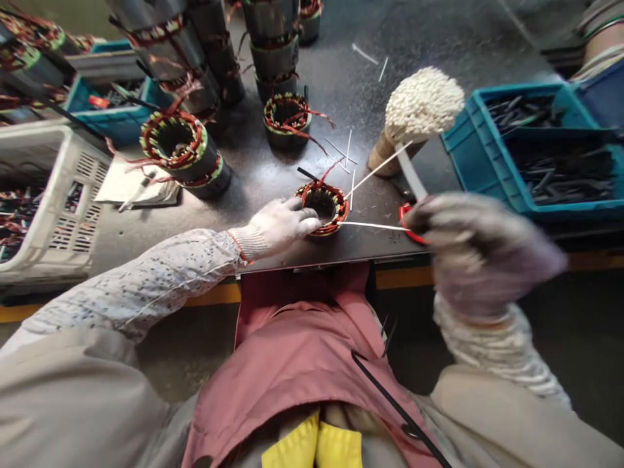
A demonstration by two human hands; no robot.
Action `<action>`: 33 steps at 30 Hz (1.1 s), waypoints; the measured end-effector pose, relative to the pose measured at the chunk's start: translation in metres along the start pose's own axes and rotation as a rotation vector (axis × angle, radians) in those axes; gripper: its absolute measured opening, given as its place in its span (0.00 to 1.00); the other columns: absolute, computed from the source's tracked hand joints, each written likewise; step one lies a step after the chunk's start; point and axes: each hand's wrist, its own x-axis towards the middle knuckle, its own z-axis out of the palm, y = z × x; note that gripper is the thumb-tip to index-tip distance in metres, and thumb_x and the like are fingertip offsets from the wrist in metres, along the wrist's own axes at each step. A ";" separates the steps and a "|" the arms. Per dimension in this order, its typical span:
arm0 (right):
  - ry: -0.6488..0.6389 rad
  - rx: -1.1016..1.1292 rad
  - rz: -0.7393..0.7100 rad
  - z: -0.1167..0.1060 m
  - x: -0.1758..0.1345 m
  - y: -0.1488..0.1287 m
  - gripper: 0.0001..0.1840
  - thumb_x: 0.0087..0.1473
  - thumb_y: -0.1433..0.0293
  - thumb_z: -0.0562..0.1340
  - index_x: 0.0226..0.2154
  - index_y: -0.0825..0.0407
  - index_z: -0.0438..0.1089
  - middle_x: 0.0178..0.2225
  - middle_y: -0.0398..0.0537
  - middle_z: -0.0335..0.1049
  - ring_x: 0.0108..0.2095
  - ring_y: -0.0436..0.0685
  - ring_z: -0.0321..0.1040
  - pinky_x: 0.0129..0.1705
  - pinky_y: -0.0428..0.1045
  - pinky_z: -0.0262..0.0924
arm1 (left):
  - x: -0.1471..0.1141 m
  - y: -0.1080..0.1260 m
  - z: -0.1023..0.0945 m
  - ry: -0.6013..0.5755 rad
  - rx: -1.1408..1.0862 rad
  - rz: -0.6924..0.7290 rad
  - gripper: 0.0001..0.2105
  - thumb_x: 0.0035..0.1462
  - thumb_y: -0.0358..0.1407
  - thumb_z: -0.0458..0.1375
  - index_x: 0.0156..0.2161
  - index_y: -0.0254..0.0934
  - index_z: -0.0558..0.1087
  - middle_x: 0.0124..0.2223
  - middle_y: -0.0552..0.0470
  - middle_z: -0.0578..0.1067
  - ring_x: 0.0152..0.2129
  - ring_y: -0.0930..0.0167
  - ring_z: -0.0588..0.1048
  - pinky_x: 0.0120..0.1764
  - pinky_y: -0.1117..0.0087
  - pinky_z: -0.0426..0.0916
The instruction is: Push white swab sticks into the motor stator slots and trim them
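Observation:
My left hand (280,226), in a white knit glove, grips the near left side of a small wound stator ring (336,227) with red-brown wires, its thumb and fingers at the opening. Two ends of white cord (373,172) stretch from the ring's right side, one up and right, the other level toward my right hand (468,247). That gloved hand is blurred by motion, its fingers curled at red-handled scissors (405,218). A pale blade points up from the fingers, near the upper cord end. The fingertips are partly hidden.
A bundle of white cords (424,101) stands in a brown holder. At right is a blue bin (536,209) of dark sleeves. More stators (287,133) stand behind, some stacked. Loose cord pieces (364,54) lie about. At left stands a white crate (73,227). Another person's arm (604,49) shows upper right.

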 end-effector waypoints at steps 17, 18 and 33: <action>-0.201 0.191 0.053 0.026 -0.121 0.027 0.12 0.56 0.79 0.62 0.40 0.50 0.75 0.45 0.50 0.78 0.46 0.55 0.76 0.49 0.49 0.74 | 0.018 0.031 0.014 0.140 -0.198 -0.153 0.15 0.56 0.35 0.62 0.49 0.39 0.74 0.49 0.48 0.78 0.48 0.62 0.73 0.59 0.53 0.59; -0.196 0.193 0.060 0.026 -0.121 0.027 0.12 0.55 0.79 0.63 0.40 0.50 0.75 0.44 0.49 0.78 0.46 0.55 0.76 0.48 0.48 0.74 | 0.018 0.030 0.014 0.136 -0.204 -0.161 0.15 0.56 0.35 0.61 0.49 0.40 0.74 0.49 0.49 0.78 0.48 0.62 0.73 0.60 0.54 0.58; -0.045 0.222 0.115 0.055 -0.097 0.028 0.08 0.57 0.75 0.63 0.38 0.48 0.76 0.42 0.47 0.79 0.44 0.55 0.76 0.48 0.51 0.73 | 0.015 0.027 0.017 0.211 -0.208 -0.154 0.19 0.58 0.38 0.60 0.54 0.37 0.71 0.49 0.45 0.77 0.48 0.62 0.74 0.61 0.53 0.58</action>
